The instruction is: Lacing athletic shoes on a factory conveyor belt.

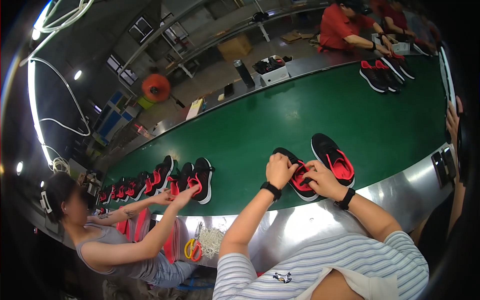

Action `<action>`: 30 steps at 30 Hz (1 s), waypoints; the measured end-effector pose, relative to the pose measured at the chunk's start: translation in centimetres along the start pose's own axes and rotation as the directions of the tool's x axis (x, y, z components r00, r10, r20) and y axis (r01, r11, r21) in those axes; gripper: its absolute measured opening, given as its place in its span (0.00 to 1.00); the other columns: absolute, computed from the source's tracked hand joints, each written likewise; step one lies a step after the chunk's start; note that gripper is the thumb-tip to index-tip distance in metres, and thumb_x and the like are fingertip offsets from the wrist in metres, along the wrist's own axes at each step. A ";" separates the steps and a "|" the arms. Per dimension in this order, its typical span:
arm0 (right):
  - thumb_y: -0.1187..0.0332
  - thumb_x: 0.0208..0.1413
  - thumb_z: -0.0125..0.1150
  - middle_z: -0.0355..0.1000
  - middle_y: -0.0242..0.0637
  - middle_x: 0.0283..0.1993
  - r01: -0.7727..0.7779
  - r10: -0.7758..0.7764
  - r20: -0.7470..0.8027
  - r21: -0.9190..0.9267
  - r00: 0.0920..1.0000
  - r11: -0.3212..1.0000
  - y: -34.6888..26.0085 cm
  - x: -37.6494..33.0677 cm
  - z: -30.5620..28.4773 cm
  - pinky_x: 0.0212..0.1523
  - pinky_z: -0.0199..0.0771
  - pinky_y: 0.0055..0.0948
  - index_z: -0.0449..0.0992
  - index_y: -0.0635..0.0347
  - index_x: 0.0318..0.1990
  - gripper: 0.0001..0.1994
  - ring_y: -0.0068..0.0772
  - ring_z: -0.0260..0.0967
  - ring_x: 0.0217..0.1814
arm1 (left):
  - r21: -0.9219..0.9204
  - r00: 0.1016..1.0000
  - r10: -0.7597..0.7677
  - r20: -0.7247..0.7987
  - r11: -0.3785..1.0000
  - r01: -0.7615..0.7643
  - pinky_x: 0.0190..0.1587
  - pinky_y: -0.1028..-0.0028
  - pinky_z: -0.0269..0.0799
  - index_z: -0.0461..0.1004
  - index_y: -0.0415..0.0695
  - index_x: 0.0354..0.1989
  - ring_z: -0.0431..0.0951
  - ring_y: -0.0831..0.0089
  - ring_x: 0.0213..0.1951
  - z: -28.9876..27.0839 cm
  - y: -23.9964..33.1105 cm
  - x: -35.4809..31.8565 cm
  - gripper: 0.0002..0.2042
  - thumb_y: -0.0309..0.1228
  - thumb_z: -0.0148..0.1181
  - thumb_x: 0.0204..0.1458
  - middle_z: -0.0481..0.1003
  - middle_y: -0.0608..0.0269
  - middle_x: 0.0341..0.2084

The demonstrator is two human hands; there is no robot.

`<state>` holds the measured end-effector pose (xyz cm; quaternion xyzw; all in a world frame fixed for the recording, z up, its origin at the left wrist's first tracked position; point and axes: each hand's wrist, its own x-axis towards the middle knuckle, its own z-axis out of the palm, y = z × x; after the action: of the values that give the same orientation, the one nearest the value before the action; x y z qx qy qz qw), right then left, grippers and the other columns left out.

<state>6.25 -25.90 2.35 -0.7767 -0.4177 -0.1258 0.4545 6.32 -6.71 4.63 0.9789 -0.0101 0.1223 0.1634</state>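
Observation:
A black sneaker with red lining and a white sole (301, 175) lies on the green belt (250, 135) in front of me, toe pointing away. On its left side my left hand (280, 170) has its fingers curled onto the upper near the opening. From the right, my right hand (323, 180) closes its fingers on a black part at the shoe's opening; whether that is the tongue or a lace is hard to make out. Just right of it stands a matching sneaker (327, 150), untouched by either hand.
At left a co-worker (115, 240) reaches into another sneaker (201, 182), beside a row of shoes. Scissors (194, 249) and a pile of pale strings (212, 241) lie on the metal ledge (310, 220). Farther right, sneakers (375, 76) sit near a person in red (345, 27).

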 end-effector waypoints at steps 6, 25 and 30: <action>0.75 0.42 0.54 0.72 0.39 0.35 -0.070 0.071 0.178 -0.013 0.981 0.997 2.3 -1.5 0.0 0.41 0.70 0.35 0.75 0.60 0.32 0.08 0.43 0.68 0.38 | 0.317 0.965 0.054 0.255 0.939 -0.136 0.41 0.63 0.69 0.76 0.42 0.31 0.73 0.61 0.40 3.6 -0.2 2.7 0.21 0.46 0.66 0.33 0.74 0.55 0.33; 0.71 0.48 0.51 0.71 0.50 0.35 0.067 0.009 0.239 -0.311 0.971 0.948 4.8 -0.1 3.7 0.37 0.73 0.37 0.74 0.67 0.34 0.09 0.46 0.71 0.37 | -0.150 0.988 0.109 0.107 0.984 -0.092 0.39 0.63 0.72 0.74 0.46 0.40 0.76 0.58 0.35 5.0 -1.1 2.9 0.13 0.35 0.57 0.46 0.75 0.56 0.33; 0.66 0.41 0.62 0.70 0.37 0.35 0.137 0.011 0.290 -0.484 0.957 0.865 0.8 -4.9 0.1 0.42 0.64 0.33 0.72 0.58 0.38 0.14 0.36 0.67 0.41 | 0.035 0.878 0.479 0.006 0.877 -0.479 0.37 0.66 0.70 0.75 0.44 0.31 0.70 0.62 0.36 5.7 2.4 -0.1 0.07 0.26 0.56 0.43 0.70 0.60 0.30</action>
<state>3.81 -28.68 -1.00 -0.8632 -0.4568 -0.1320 0.1698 7.42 -10.87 0.10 0.9487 -0.2492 0.1604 0.1106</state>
